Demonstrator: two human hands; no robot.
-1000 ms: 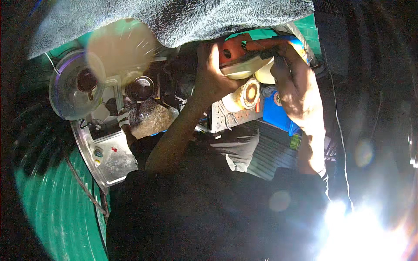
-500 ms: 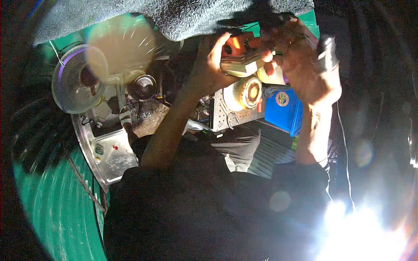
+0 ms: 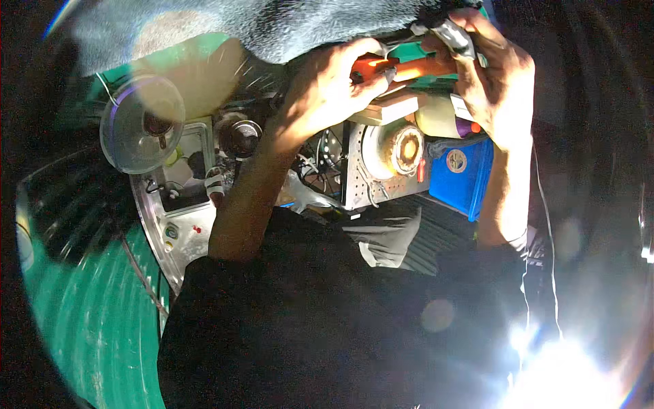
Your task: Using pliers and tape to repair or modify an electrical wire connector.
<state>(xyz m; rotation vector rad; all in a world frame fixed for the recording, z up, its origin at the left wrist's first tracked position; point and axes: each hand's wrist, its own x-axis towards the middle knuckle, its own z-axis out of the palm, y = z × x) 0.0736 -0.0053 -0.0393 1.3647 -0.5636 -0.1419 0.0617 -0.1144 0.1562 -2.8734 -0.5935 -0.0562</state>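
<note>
Up at the far edge of the head view, my left hand (image 3: 334, 85) is closed around one end of an orange tool-like thing with a hole in it (image 3: 368, 68). Its longer orange part (image 3: 424, 68) stretches right toward my other hand; I cannot make out its kind. My right hand (image 3: 501, 85) has its fingers bent around a shiny whitish, crumpled-looking piece (image 3: 458, 39). Whether that piece joins the orange thing is unclear. Just below my left fingers lies a pale wooden-looking block (image 3: 388, 109).
A round white burner-like pot (image 3: 385, 153) stands on a perforated metal plate (image 3: 354, 187) beside a blue box (image 3: 449, 187). At left are a clear plastic bowl (image 3: 119, 136), a steel sink (image 3: 160, 238) and a dark pan (image 3: 242, 138). A grey towel (image 3: 293, 27) hangs overhead.
My left hand has turned so its back shows, fingers over the orange thing. My right fingers have lifted and now grip the shiny piece. The whole view has shifted slightly.
</note>
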